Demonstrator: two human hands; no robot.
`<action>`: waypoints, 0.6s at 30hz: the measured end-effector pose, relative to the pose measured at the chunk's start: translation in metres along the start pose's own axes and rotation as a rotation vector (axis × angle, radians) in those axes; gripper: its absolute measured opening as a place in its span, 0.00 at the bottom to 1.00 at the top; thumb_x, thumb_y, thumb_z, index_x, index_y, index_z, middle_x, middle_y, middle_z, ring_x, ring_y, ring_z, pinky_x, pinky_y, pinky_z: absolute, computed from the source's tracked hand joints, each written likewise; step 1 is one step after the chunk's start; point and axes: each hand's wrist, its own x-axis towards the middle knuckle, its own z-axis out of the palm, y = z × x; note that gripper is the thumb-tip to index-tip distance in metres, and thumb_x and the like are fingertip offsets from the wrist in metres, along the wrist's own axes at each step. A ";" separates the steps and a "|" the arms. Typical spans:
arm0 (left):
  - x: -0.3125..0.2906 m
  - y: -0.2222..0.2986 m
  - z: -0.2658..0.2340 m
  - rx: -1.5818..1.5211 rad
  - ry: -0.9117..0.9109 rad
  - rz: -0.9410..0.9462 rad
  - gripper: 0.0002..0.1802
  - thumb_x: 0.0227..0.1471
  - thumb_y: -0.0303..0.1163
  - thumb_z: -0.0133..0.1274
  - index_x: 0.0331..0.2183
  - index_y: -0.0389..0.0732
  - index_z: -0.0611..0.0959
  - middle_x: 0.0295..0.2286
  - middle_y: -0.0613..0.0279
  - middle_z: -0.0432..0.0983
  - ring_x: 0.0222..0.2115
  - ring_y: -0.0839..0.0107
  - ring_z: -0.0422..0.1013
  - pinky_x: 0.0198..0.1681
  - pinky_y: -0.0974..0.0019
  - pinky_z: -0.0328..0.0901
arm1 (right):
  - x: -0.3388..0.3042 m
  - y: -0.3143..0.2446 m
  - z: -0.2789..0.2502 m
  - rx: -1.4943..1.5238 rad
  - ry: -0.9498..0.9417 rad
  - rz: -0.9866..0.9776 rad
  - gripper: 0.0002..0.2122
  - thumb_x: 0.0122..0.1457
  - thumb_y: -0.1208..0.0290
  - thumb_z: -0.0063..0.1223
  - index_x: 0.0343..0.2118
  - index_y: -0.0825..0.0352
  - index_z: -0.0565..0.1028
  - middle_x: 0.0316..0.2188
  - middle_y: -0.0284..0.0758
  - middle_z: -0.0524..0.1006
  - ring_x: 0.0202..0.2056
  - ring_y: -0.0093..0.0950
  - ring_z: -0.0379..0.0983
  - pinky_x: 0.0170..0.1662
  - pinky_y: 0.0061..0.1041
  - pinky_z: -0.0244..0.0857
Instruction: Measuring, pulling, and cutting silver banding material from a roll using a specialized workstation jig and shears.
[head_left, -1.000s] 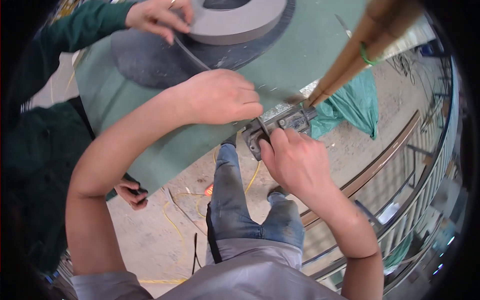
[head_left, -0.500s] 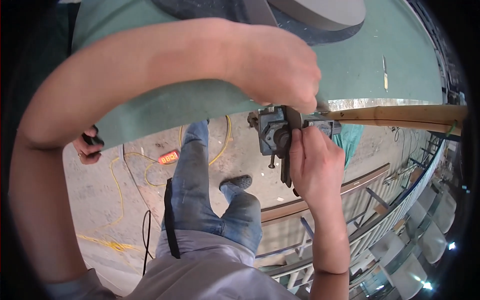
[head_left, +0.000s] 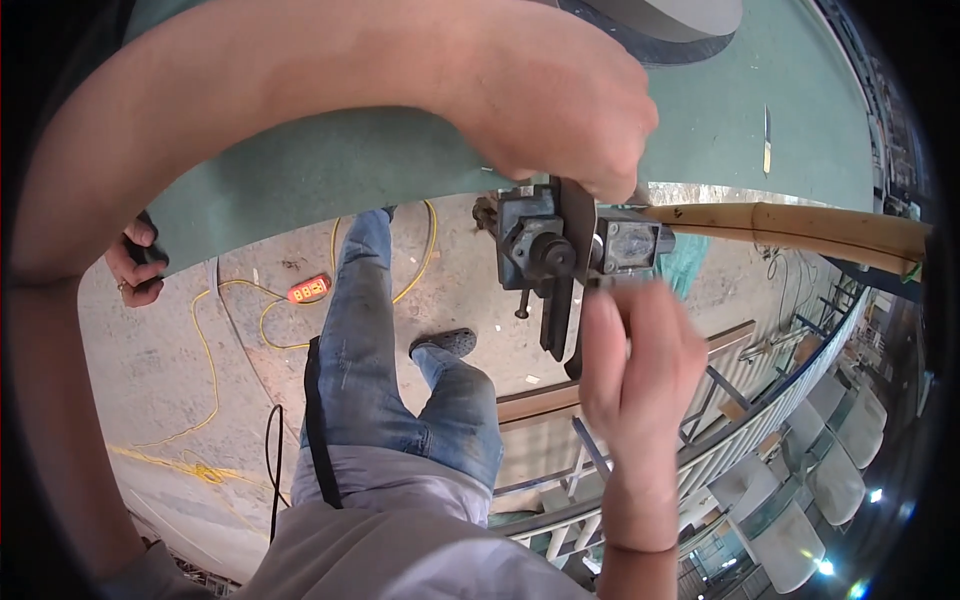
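Observation:
A dark metal vise [head_left: 530, 245] stands at the table's front edge, with a round knob and a bar hanging below it. Between its two blocks stands a thin grey metal plate [head_left: 578, 222]. From the left my left arm reaches across, and my left hand [head_left: 570, 100] is closed at the plate's upper end; what its fingers hold is hidden behind the hand. Just below the vise's right block is my right hand [head_left: 645, 350], apart from the plate. Motion smears its bent fingers, and whether anything is in them is unclear.
The green table [head_left: 810, 110] bears a small knife [head_left: 767, 140] and a grey rounded object [head_left: 690, 15]. A bamboo pole [head_left: 800, 230] extends right from the vise. Another person's hand [head_left: 135, 265] holds something black at left. A red power strip [head_left: 309, 289] and yellow cable [head_left: 205, 340] lie on the floor.
My right hand has come away from the plate, moving down and toward me. More of the vise and its right block shows. My left hand stays at the plate's upper end.

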 end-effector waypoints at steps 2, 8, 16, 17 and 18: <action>0.012 0.004 0.003 -0.016 0.017 0.008 0.08 0.36 0.31 0.53 0.15 0.40 0.73 0.15 0.62 0.70 0.22 0.62 0.71 0.22 0.60 0.65 | 0.025 0.004 0.008 -0.146 -0.051 0.011 0.09 0.54 0.70 0.55 0.24 0.66 0.67 0.15 0.38 0.68 0.15 0.40 0.66 0.20 0.34 0.60; 0.021 0.010 -0.001 -0.027 0.045 -0.016 0.08 0.36 0.31 0.53 0.15 0.40 0.73 0.15 0.62 0.70 0.23 0.62 0.72 0.22 0.60 0.65 | 0.034 0.015 0.020 -0.172 -0.104 -0.031 0.06 0.55 0.73 0.52 0.25 0.67 0.68 0.16 0.40 0.70 0.18 0.41 0.69 0.21 0.37 0.61; 0.027 0.003 0.001 -0.019 0.045 -0.075 0.08 0.35 0.32 0.53 0.14 0.40 0.74 0.15 0.62 0.70 0.23 0.62 0.72 0.22 0.60 0.66 | 0.036 0.020 0.024 -0.060 -0.055 -0.082 0.03 0.54 0.75 0.52 0.28 0.67 0.70 0.16 0.40 0.69 0.18 0.42 0.67 0.21 0.36 0.61; 0.036 0.003 0.003 -0.019 0.046 -0.078 0.08 0.35 0.32 0.53 0.14 0.40 0.74 0.15 0.62 0.71 0.23 0.62 0.72 0.22 0.60 0.66 | 0.036 0.020 0.024 -0.055 -0.057 -0.080 0.03 0.55 0.77 0.50 0.27 0.69 0.70 0.16 0.41 0.68 0.17 0.42 0.66 0.21 0.34 0.60; 0.030 0.001 0.003 -0.018 0.047 -0.082 0.08 0.35 0.32 0.53 0.14 0.40 0.74 0.15 0.62 0.71 0.23 0.62 0.72 0.22 0.60 0.66 | 0.035 0.020 0.023 -0.051 -0.057 -0.078 0.03 0.56 0.78 0.49 0.26 0.70 0.71 0.16 0.42 0.68 0.17 0.41 0.65 0.22 0.32 0.58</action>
